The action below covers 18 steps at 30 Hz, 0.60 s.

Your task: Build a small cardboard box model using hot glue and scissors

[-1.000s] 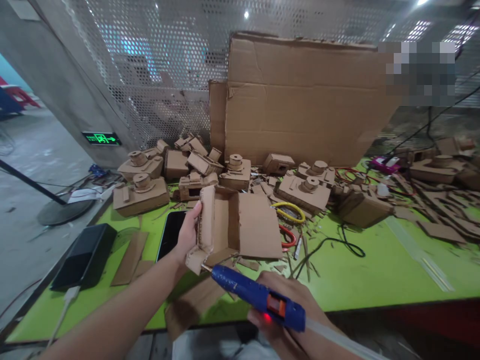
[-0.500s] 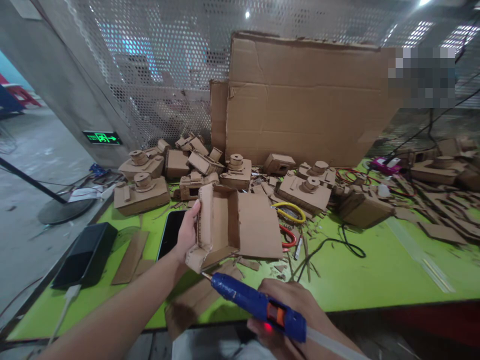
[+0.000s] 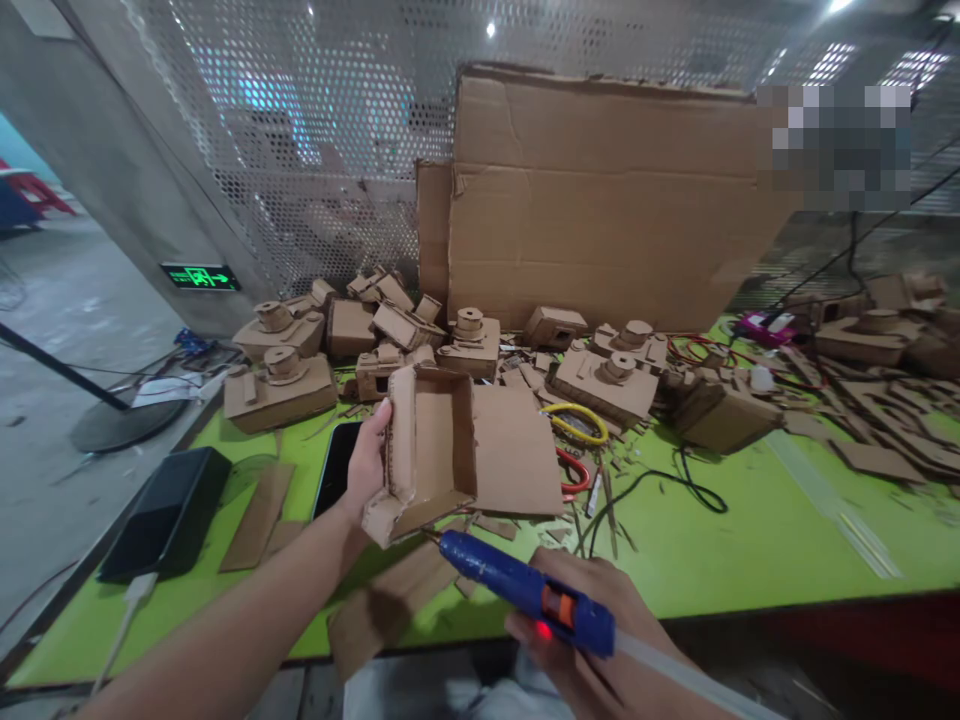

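Observation:
My left hand point(image 3: 367, 462) grips an open cardboard box point(image 3: 442, 430) by its left wall, fingers partly hidden behind it. A flat cardboard flap point(image 3: 517, 450) extends from the box's right side. My right hand point(image 3: 592, 610) is wrapped round a blue hot glue gun point(image 3: 495, 575), which has an orange part and a red light. A clear glue stick point(image 3: 690, 680) sticks out of the gun's rear. The gun's nozzle is at the box's lower edge; whether it touches, I cannot tell. Under the box lies a loose cardboard piece point(image 3: 382, 610) at the table's front edge.
Several cardboard camera models point(image 3: 281, 390) stand along the back of the green table point(image 3: 720, 560). A large cardboard sheet point(image 3: 600, 210) leans behind them. Left are a black power bank-like block point(image 3: 169, 510) and a phone point(image 3: 337, 465). Yellow-handled point(image 3: 574, 425) and red-handled tools, a black cable point(image 3: 667, 480) and scraps lie right.
The glue gun's nozzle has moved to the right along the box's lower edge. My left hand and the box have shifted slightly left.

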{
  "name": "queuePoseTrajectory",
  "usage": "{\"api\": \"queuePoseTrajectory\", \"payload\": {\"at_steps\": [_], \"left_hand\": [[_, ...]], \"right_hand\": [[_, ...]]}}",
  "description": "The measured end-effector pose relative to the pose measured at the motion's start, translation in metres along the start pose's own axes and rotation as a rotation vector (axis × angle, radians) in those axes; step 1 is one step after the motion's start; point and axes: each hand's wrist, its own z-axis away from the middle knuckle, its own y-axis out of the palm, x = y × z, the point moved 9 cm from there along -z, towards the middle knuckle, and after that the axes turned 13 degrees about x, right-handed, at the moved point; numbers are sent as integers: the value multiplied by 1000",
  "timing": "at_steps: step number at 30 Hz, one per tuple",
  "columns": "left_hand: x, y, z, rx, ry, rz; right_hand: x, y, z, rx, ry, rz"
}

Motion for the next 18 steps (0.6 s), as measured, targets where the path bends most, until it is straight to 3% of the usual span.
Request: {"api": "queuePoseTrajectory", "payload": {"at_steps": [7, 13, 18], "left_hand": [[4, 0, -1, 99, -47, -12], [-4, -17, 2, -102, 31, -39], [-2, -2, 3, 31, 17, 44]], "right_hand": [[-12, 1, 7, -23, 44, 26], [-17, -3, 11, -52, 44, 62], [-28, -7, 17, -92, 105, 79]]}}
